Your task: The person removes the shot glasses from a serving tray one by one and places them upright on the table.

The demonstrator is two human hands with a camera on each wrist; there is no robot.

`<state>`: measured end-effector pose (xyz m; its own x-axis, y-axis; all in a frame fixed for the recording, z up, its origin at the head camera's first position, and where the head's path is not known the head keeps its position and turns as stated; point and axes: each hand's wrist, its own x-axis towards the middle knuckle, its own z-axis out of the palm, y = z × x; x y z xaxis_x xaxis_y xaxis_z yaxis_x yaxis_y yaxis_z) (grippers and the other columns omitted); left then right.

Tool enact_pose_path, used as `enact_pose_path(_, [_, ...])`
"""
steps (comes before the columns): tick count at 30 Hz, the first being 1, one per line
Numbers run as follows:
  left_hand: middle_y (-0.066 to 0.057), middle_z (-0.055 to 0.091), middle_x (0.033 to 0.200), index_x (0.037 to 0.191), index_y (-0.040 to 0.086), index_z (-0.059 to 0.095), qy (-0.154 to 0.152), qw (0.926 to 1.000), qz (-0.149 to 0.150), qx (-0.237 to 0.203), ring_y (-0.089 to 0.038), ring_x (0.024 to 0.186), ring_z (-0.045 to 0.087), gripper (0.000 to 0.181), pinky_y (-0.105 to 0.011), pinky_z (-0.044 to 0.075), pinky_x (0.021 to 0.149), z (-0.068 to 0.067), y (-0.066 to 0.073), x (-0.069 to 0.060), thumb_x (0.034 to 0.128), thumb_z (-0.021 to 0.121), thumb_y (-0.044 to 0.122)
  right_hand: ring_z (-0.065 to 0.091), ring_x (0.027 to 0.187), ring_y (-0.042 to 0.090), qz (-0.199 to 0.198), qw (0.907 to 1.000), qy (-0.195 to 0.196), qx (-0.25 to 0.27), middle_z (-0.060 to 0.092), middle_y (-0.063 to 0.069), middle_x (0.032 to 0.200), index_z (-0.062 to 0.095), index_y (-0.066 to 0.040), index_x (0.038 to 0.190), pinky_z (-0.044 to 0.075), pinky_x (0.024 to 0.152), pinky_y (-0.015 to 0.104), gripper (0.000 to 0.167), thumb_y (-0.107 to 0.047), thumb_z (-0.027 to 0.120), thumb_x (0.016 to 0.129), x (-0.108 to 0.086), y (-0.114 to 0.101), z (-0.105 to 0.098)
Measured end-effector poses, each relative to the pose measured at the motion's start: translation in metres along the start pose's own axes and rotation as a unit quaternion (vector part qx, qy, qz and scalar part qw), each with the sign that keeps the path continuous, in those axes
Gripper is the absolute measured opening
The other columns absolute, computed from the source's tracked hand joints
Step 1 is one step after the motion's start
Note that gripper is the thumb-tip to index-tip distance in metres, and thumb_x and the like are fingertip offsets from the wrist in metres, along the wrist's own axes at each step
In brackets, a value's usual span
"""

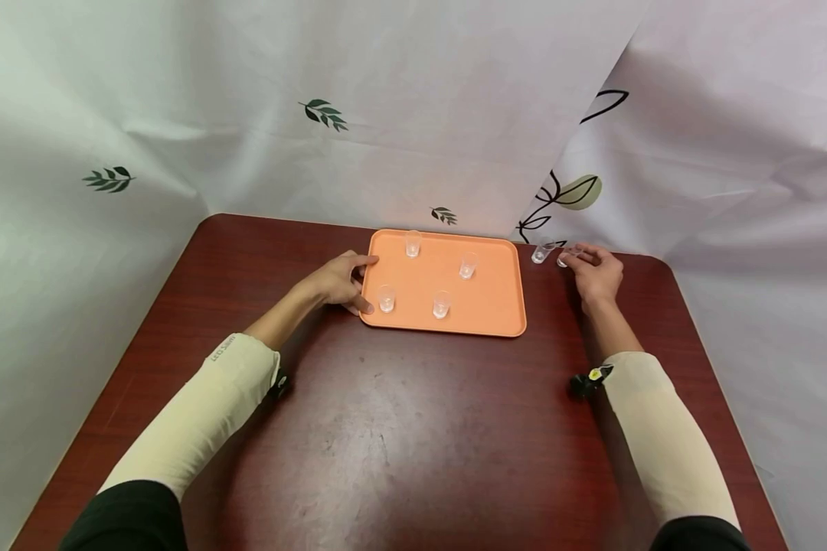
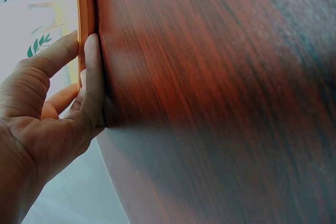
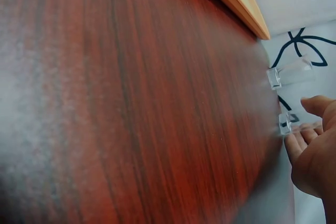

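Observation:
An orange tray lies toward the far side of the table, with several small clear cups standing on it, among them a front-left cup and a back-left cup. My left hand grips the tray's left edge; the left wrist view shows the fingers against the rim. To the right of the tray, my right hand holds a clear cup between thumb and fingers, its base by the table surface. Beside it stands another clear cup.
The dark red wooden table spreads in front of the tray. A white curtain with leaf prints hangs close behind the table's far edge and along both sides.

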<state>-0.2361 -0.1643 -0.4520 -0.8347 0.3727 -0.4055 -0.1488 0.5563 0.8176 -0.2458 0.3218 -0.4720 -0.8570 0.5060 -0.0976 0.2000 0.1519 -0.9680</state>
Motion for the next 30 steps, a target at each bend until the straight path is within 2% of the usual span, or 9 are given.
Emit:
enact_pose_path(9, [-0.02,0.038,0.144,0.177,0.007,0.038,0.0,1.0,0.001,-0.004,-0.027,0.099,0.068,0.114,-0.034,0.076,0.07,0.0,0.003,-0.001,0.0804,0.092,-0.019,0.069,0.098,-0.005,0.0,1.0,0.006,-0.006,0.072,-0.023,0.093,0.077,-0.003,0.143,0.06,0.088,0.007,0.05,-0.011,0.091,0.095,0.001,0.001,0.0])
enact_pose_path(17, [-0.02,0.038,0.144,0.177,0.006,0.037,-0.001,1.0,0.004,0.002,-0.027,0.097,0.068,0.112,-0.034,0.075,0.069,0.0,0.003,-0.001,0.0815,0.091,-0.019,0.07,0.092,-0.005,0.003,0.9996,0.017,0.022,0.072,-0.023,0.087,0.077,-0.001,0.139,0.059,0.08,0.005,0.052,-0.01,0.094,0.091,0.001,0.003,-0.001])
enact_pose_path(25, [-0.02,0.037,0.144,0.177,0.006,0.036,-0.002,1.0,-0.001,0.0,-0.027,0.099,0.068,0.112,-0.034,0.075,0.069,0.0,0.002,-0.001,0.0821,0.09,-0.02,0.069,0.093,-0.004,0.011,0.9997,0.012,0.019,0.072,-0.022,0.089,0.078,-0.009,0.13,0.059,0.079,0.005,0.043,-0.013,0.095,0.091,-0.004,0.003,-0.007])
enact_pose_path(30, [-0.021,0.037,0.145,0.177,0.006,0.036,-0.003,1.0,0.001,-0.004,-0.027,0.098,0.068,0.112,-0.034,0.076,0.069,0.0,0.002,-0.001,0.0817,0.09,-0.02,0.07,0.092,-0.006,0.009,0.9997,0.01,0.019,0.073,-0.021,0.09,0.077,-0.009,0.128,0.059,0.079,0.005,0.041,-0.014,0.094,0.091,-0.009,0.004,-0.01])
